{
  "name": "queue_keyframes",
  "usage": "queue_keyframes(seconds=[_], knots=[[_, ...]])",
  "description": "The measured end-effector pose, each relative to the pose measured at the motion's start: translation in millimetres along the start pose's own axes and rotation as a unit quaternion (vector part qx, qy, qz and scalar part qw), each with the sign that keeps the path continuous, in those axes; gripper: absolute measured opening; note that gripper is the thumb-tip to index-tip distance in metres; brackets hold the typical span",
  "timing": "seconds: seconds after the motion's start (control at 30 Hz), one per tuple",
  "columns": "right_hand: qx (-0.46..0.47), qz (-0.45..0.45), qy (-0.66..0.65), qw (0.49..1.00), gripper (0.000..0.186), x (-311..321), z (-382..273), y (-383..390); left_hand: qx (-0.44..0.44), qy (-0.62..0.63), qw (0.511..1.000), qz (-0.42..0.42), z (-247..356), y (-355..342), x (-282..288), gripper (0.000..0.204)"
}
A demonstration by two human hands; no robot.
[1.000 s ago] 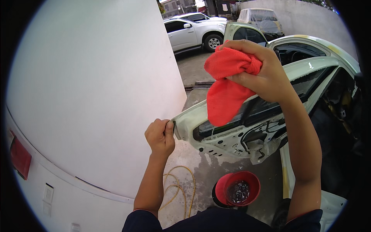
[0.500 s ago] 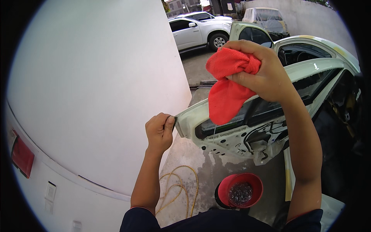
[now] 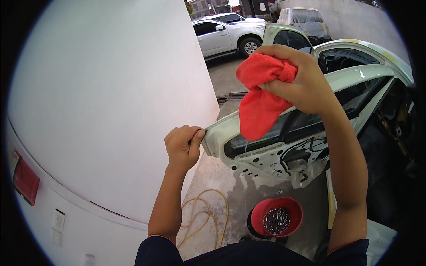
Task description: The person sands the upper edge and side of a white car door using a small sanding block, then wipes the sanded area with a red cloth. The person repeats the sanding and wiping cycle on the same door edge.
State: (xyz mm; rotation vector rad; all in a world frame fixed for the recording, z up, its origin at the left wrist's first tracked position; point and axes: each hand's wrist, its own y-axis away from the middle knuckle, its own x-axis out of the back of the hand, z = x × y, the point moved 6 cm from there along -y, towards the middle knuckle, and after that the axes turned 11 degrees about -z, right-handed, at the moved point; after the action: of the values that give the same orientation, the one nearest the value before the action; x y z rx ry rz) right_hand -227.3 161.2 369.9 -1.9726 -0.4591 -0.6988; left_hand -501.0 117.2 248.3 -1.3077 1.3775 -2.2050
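Note:
My right hand [image 3: 306, 82] is closed round a bunched red cloth [image 3: 258, 111], raised over the upper part of a pale green car door [image 3: 217, 137]. The cloth's loose end hangs down in front of the window opening. At the door's left end, my left hand [image 3: 183, 144] is closed, thumb against the edge. A thin dark piece shows a little between its thumb and fingers, mostly hidden. Trim is off the door's inner side, baring holes, wiring and a clear plastic sheet [image 3: 301, 177].
A red bucket [image 3: 295, 226] with water stands on the wet floor below the door, a yellow hose [image 3: 227, 208] coiled left of it. A white wall [image 3: 102, 102] rises on the left. The car body [image 3: 397, 62] is at right; a white pickup [image 3: 217, 39] stands behind.
My left hand has shifted slightly up and left along the door's edge, and less of the dark piece shows. My right hand and the cloth stay nearly in place.

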Motion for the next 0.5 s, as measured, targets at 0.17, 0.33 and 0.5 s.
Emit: queue_keyframes(seconds=[0.17, 0.33, 0.5], knots=[[-0.018, -0.004, 0.006, 1.0, 0.055, 0, 3, 0, 0.01, -0.061, 0.998, -0.002, 0, 4, -4, 0.02], [0.072, 0.029, 0.075, 0.994, 0.051, -1, -6, 7, -0.01, -0.032, 0.996, 0.082, -4, 21, -6, 0.012], [0.222, -0.091, 0.316, 0.918, 0.062, -28, -43, 14, 0.003, -0.013, 0.991, 0.131, -8, 32, -19, 0.012]])
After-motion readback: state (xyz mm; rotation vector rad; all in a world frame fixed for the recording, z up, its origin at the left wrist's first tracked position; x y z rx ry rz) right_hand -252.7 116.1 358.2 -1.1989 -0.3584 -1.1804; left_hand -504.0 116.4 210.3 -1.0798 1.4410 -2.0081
